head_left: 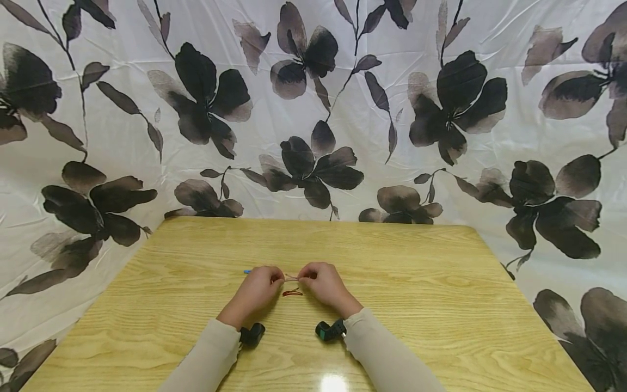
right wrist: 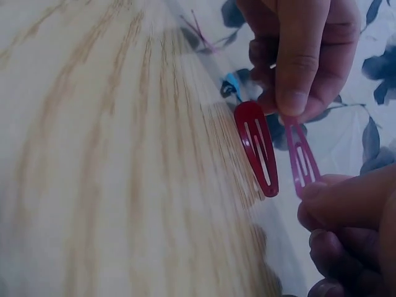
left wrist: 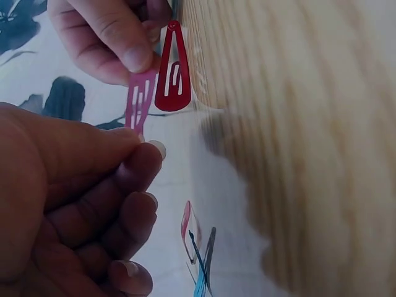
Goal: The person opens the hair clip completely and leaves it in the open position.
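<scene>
A pink snap hair clip (head_left: pixel 292 277) is stretched between my two hands, just above the table. My left hand (head_left: pixel 259 284) pinches one end of it between thumb and fingers. The other end is pinched by my right hand (head_left: pixel 323 283). In the left wrist view, the pink clip (left wrist: pixel 141 96) shows its slotted frame, partly covered by fingertips. Close below the hands lies a red snap hair clip (head_left: pixel 292 293) on the table. The right wrist view shows this red clip (right wrist: pixel 250 127) beside the pink one, not touched by either hand.
A small blue item (head_left: pixel 247 271) lies just beyond my left hand, mostly hidden by it. Thin pinkish strips (right wrist: pixel 199 30) lie farther off in the right wrist view. The wooden table (head_left: pixel 416 283) ends at a floral cloth (head_left: pixel 382 163) behind it.
</scene>
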Demonstrator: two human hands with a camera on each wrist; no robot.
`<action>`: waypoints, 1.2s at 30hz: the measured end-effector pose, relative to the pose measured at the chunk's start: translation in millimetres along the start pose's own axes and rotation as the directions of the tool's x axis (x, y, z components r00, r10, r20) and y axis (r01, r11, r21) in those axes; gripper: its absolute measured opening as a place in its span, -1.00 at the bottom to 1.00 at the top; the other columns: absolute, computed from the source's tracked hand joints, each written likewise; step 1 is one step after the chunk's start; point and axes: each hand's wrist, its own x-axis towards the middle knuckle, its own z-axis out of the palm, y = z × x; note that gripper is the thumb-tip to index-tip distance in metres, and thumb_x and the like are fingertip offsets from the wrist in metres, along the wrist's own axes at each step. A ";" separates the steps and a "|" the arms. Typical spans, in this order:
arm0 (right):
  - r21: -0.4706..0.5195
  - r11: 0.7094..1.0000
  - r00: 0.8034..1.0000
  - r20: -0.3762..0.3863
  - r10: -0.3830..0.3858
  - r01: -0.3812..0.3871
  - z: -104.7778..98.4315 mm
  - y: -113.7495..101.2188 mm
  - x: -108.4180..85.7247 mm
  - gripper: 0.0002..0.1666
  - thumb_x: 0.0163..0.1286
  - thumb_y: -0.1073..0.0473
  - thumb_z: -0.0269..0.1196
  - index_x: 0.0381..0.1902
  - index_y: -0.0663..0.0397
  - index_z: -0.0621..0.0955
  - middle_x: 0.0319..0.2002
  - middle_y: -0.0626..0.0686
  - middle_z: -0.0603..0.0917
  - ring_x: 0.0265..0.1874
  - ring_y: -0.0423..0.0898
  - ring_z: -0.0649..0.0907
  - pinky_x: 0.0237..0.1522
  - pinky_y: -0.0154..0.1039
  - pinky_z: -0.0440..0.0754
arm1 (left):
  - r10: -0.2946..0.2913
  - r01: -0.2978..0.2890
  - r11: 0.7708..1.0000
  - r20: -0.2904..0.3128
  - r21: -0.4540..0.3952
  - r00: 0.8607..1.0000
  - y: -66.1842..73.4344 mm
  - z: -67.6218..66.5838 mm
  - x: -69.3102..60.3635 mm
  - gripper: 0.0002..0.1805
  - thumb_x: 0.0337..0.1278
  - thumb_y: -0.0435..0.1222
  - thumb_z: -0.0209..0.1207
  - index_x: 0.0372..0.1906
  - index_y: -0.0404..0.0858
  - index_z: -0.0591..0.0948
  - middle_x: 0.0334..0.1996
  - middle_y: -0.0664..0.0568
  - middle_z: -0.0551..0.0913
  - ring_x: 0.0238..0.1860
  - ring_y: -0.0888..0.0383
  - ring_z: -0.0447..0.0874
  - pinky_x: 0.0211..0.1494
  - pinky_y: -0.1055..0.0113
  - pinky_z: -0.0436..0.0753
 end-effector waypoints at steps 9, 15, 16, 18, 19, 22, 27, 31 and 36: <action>-0.051 0.998 0.999 0.020 -0.028 0.029 1.7 -0.5 0.9 -0.90 0.29 0.22 0.30 -0.37 -0.10 0.72 -0.36 -0.13 0.71 -0.40 -0.27 0.58 -0.29 -0.35 0.53 | -0.022 0.020 0.999 0.022 0.046 1.000 -0.4 1.5 -0.9 -0.90 0.22 -0.34 0.21 -0.39 -0.18 0.69 -0.49 0.11 0.64 -0.49 0.23 0.46 -0.33 0.29 0.49; -0.102 0.994 0.999 0.033 -0.033 0.036 2.8 -2.3 0.8 -0.89 0.31 0.23 0.29 -0.36 -0.10 0.73 -0.33 -0.11 0.73 -0.40 -0.26 0.59 -0.29 -0.35 0.54 | -0.024 0.021 0.998 0.041 0.062 0.999 -1.3 2.1 -1.9 -0.89 0.22 -0.34 0.21 -0.41 -0.16 0.68 -0.51 0.13 0.61 -0.49 0.23 0.45 -0.34 0.30 0.47; -0.107 0.994 0.999 0.037 -0.031 0.035 2.8 -2.8 0.7 -0.88 0.31 0.23 0.29 -0.36 -0.10 0.73 -0.34 -0.11 0.73 -0.40 -0.26 0.60 -0.29 -0.35 0.54 | -0.025 0.023 0.998 0.044 0.061 0.999 -1.5 2.3 -1.9 -0.89 0.22 -0.34 0.21 -0.41 -0.16 0.67 -0.51 0.13 0.61 -0.49 0.22 0.45 -0.34 0.30 0.47; -0.116 0.993 0.999 0.040 -0.030 0.034 2.6 -4.2 0.6 -0.89 0.31 0.23 0.28 -0.36 -0.09 0.73 -0.33 -0.10 0.73 -0.39 -0.24 0.61 -0.28 -0.35 0.54 | -0.027 0.024 0.998 0.050 0.062 0.998 -1.8 2.5 -1.9 -0.90 0.22 -0.34 0.21 -0.40 -0.16 0.68 -0.50 0.13 0.61 -0.48 0.23 0.45 -0.34 0.30 0.48; -0.118 0.992 0.999 0.041 -0.030 0.035 2.5 -4.7 0.5 -0.89 0.31 0.23 0.29 -0.36 -0.08 0.73 -0.33 -0.09 0.73 -0.38 -0.24 0.61 -0.28 -0.35 0.54 | -0.028 0.024 0.998 0.053 0.063 0.998 -2.0 2.7 -1.9 -0.90 0.22 -0.34 0.21 -0.39 -0.16 0.68 -0.49 0.13 0.62 -0.48 0.23 0.46 -0.33 0.29 0.49; -0.124 0.992 0.999 0.042 -0.028 0.033 2.1 -6.4 0.3 -0.89 0.31 0.23 0.29 -0.36 -0.08 0.73 -0.33 -0.09 0.74 -0.37 -0.23 0.62 -0.27 -0.34 0.54 | -0.030 0.026 0.997 0.060 0.074 0.998 -2.5 3.0 -2.1 -0.91 0.22 -0.33 0.22 -0.38 -0.15 0.68 -0.45 0.13 0.64 -0.45 0.24 0.49 -0.30 0.28 0.52; -0.133 0.991 0.999 0.044 -0.025 0.031 2.3 -6.3 0.5 -0.89 0.31 0.22 0.28 -0.34 -0.08 0.74 -0.33 -0.10 0.74 -0.37 -0.23 0.62 -0.26 -0.34 0.54 | -0.030 0.025 0.996 0.064 0.083 0.998 -2.2 2.8 -2.7 -0.92 0.22 -0.33 0.22 -0.35 -0.16 0.69 -0.40 0.10 0.67 -0.40 0.23 0.54 -0.26 0.25 0.55; -0.131 0.991 0.999 0.046 -0.028 0.034 2.7 -5.6 0.7 -0.89 0.31 0.23 0.28 -0.33 -0.06 0.74 -0.33 -0.08 0.74 -0.36 -0.22 0.63 -0.26 -0.33 0.55 | -0.030 0.025 0.996 0.059 0.084 0.998 -1.7 2.2 -3.0 -0.92 0.23 -0.33 0.22 -0.33 -0.17 0.70 -0.37 0.08 0.69 -0.36 0.21 0.58 -0.23 0.23 0.58; -0.133 0.991 0.998 0.049 -0.029 0.035 2.3 -6.2 -0.1 -0.90 0.31 0.25 0.28 -0.32 -0.03 0.73 -0.33 -0.08 0.73 -0.36 -0.21 0.62 -0.26 -0.33 0.54 | -0.036 0.030 0.995 0.061 0.094 0.998 -1.3 1.8 -3.1 -0.91 0.23 -0.32 0.20 -0.32 -0.18 0.71 -0.37 0.08 0.69 -0.34 0.19 0.60 -0.21 0.22 0.59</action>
